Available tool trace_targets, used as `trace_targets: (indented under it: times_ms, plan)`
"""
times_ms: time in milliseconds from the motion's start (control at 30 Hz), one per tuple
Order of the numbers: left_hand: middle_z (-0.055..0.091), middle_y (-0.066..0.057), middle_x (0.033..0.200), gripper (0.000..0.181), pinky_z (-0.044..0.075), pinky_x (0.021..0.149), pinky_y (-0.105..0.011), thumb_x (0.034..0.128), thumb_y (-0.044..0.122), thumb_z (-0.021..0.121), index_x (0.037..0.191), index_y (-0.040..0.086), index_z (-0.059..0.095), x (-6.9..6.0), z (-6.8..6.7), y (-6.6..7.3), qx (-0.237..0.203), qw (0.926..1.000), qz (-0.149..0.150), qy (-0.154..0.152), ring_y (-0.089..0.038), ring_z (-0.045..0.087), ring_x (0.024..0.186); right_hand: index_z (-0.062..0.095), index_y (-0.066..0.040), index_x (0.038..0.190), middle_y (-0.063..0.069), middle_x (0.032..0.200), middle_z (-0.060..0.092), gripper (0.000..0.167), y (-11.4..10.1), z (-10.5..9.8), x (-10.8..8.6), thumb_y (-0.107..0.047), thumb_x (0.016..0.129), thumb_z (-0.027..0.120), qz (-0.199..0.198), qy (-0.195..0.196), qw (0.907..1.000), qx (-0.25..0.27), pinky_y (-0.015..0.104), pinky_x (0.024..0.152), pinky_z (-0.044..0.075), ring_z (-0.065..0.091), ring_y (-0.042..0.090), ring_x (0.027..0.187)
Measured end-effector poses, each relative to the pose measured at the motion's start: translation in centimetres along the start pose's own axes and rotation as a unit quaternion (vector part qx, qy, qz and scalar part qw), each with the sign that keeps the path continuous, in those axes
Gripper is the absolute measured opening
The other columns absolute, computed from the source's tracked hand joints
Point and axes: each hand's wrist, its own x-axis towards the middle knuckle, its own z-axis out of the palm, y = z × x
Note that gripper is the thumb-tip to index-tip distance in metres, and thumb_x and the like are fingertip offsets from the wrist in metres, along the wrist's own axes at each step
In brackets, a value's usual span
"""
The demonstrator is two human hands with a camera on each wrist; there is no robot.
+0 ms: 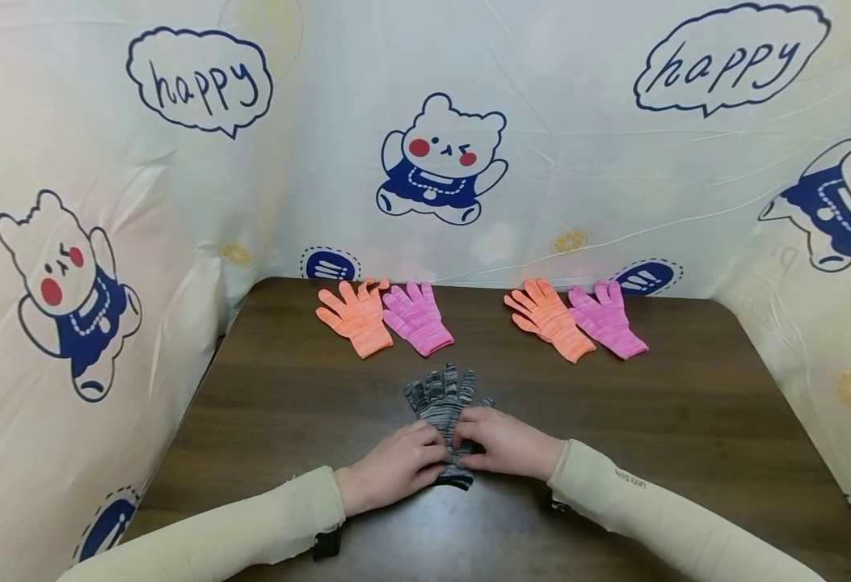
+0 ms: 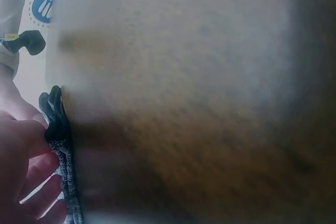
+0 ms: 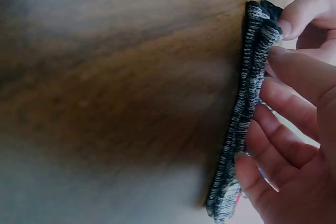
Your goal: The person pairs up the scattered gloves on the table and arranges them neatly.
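A black-and-grey knit glove (image 1: 443,396) lies flat near the middle of the table, its fingers pointing away from me and its dark cuff (image 1: 458,482) towards me. My left hand (image 1: 398,461) rests on its left side near the cuff. From the right, my right hand (image 1: 507,441) touches the palm part. The right wrist view shows the knit glove (image 3: 239,119) edge-on as stacked layers, with the spread fingers of my right hand (image 3: 294,124) resting along it. In the left wrist view, my left hand's fingers (image 2: 44,195) lie against the knit fabric, thumb by the cuff.
Behind the knit glove, an orange glove (image 1: 358,319) and a pink glove (image 1: 419,318) lie overlapping at the back left. Another orange glove (image 1: 550,322) and pink glove (image 1: 609,319) lie at the back right. Printed cloth (image 1: 585,178) hangs around the brown table (image 1: 265,420).
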Motion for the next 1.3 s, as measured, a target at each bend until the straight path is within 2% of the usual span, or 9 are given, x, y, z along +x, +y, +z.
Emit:
trace_targets:
  times_ms: [200, 300, 400, 633, 800, 900, 1033, 1167, 1300]
  plan:
    - [0.066, 0.005, 0.110, 0.012, 0.051, 0.095, -0.031, 0.1020, 0.022, 0.069, 0.111, 0.020, 0.077, 0.0, 0.1, 0.0, -0.013, 0.9998, -0.008, -0.010, -0.012, 0.058, 0.109, 0.075, -0.019, 0.113, -0.003, 0.112, 0.066, 0.021, -0.3, 0.2, -0.4, -0.032, 0.097, 0.076, -0.032, 0.018, 0.9976, -0.059, 0.034, 0.091, 0.051, 0.060, 0.013, 0.101]
    - [0.066, 0.005, 0.111, 0.012, 0.051, 0.096, -0.031, 0.1020, 0.022, 0.069, 0.111, 0.020, 0.077, 0.0, 0.1, 0.0, -0.017, 0.9998, -0.009, -0.009, -0.013, 0.058, 0.110, 0.075, -0.014, 0.120, 0.000, 0.119, 0.068, 0.025, -0.3, 0.2, -0.5, -0.027, 0.098, 0.075, -0.063, 0.032, 0.9953, -0.065, 0.033, 0.098, 0.051, 0.062, 0.016, 0.112]
    - [0.067, 0.005, 0.111, 0.012, 0.051, 0.097, -0.031, 0.1019, 0.022, 0.069, 0.111, 0.019, 0.077, 0.0, 0.0, 0.0, -0.018, 0.9998, -0.010, -0.007, -0.013, 0.058, 0.111, 0.074, -0.011, 0.125, 0.003, 0.125, 0.069, 0.029, -0.2, 0.1, -0.7, -0.023, 0.099, 0.074, -0.078, 0.032, 0.9948, -0.057, 0.033, 0.102, 0.051, 0.063, 0.017, 0.120]
    - [0.067, 0.005, 0.111, 0.012, 0.051, 0.097, -0.031, 0.1016, 0.022, 0.069, 0.111, 0.020, 0.077, 0.1, 0.1, -0.1, -0.018, 0.9998, -0.007, -0.002, -0.013, 0.058, 0.111, 0.072, -0.011, 0.128, 0.005, 0.131, 0.068, 0.030, -0.1, 0.1, -0.9, -0.023, 0.100, 0.072, -0.063, 0.018, 0.9971, -0.038, 0.032, 0.101, 0.053, 0.062, 0.017, 0.123]
    - [0.067, 0.004, 0.112, 0.013, 0.052, 0.095, -0.030, 0.1016, 0.021, 0.069, 0.111, 0.019, 0.077, 0.0, -0.1, -0.3, -0.012, 0.9998, 0.015, 0.001, -0.013, 0.059, 0.110, 0.073, -0.010, 0.127, 0.005, 0.130, 0.068, 0.030, 0.0, 0.2, -0.9, -0.024, 0.100, 0.073, -0.059, 0.023, 0.9974, -0.035, 0.032, 0.101, 0.053, 0.063, 0.017, 0.122]
    - [0.067, 0.005, 0.111, 0.013, 0.052, 0.092, -0.030, 0.1014, 0.020, 0.069, 0.112, 0.018, 0.077, 0.3, -0.7, -0.7, -0.013, 0.9997, 0.020, 0.007, -0.013, 0.059, 0.107, 0.073, -0.010, 0.127, 0.004, 0.130, 0.068, 0.031, 0.1, 0.3, -0.8, -0.024, 0.099, 0.073, -0.055, 0.023, 0.9976, -0.034, 0.032, 0.101, 0.053, 0.063, 0.016, 0.122]
    - [0.068, 0.004, 0.109, 0.014, 0.054, 0.089, -0.030, 0.1007, 0.019, 0.070, 0.113, 0.017, 0.077, 1.4, -2.2, -1.7, -0.020, 0.9995, -0.013, 0.020, -0.013, 0.060, 0.104, 0.073, -0.011, 0.127, 0.004, 0.130, 0.068, 0.031, 0.1, 0.2, -0.8, -0.024, 0.099, 0.074, -0.051, 0.021, 0.9980, -0.031, 0.032, 0.101, 0.053, 0.063, 0.016, 0.122]
    - [0.069, 0.001, 0.110, 0.018, 0.055, 0.089, -0.034, 0.1000, 0.020, 0.072, 0.116, 0.015, 0.078, 3.0, -3.8, -2.9, -0.030, 0.9969, -0.072, 0.009, -0.015, 0.061, 0.103, 0.074, -0.011, 0.125, 0.004, 0.129, 0.068, 0.030, 0.1, 0.0, -0.7, -0.025, 0.099, 0.074, -0.044, 0.012, 0.9986, -0.026, 0.032, 0.101, 0.053, 0.063, 0.016, 0.121]
    - [0.070, -0.001, 0.110, 0.019, 0.055, 0.091, -0.038, 0.0988, 0.020, 0.073, 0.116, 0.014, 0.079, 4.8, -4.5, -4.7, -0.029, 0.9931, -0.114, 0.002, -0.018, 0.063, 0.104, 0.074, -0.012, 0.126, 0.003, 0.129, 0.067, 0.030, 0.0, 0.0, -0.7, -0.026, 0.099, 0.073, -0.043, 0.008, 0.9987, -0.024, 0.032, 0.101, 0.053, 0.063, 0.015, 0.121]
